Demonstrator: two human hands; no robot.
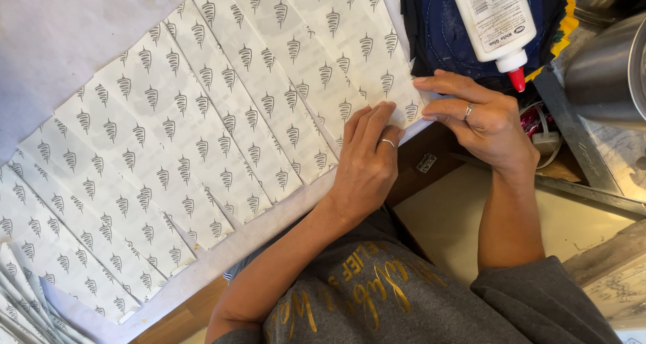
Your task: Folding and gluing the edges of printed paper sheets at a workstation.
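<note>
My left hand (pixel 367 159) lies open, pressing the patterned paper sheet (pixel 336 68); my right hand (pixel 474 118) pinches its corner beside a glue bottle (pixel 496 21).

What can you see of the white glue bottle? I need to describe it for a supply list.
The white plastic glue bottle lies on dark blue fabric at the top right, nozzle toward the person. It has a labelled body, a white collar and a red tip. The tip looks closed. Neither hand touches it; the right hand is nearest, just below.
</note>
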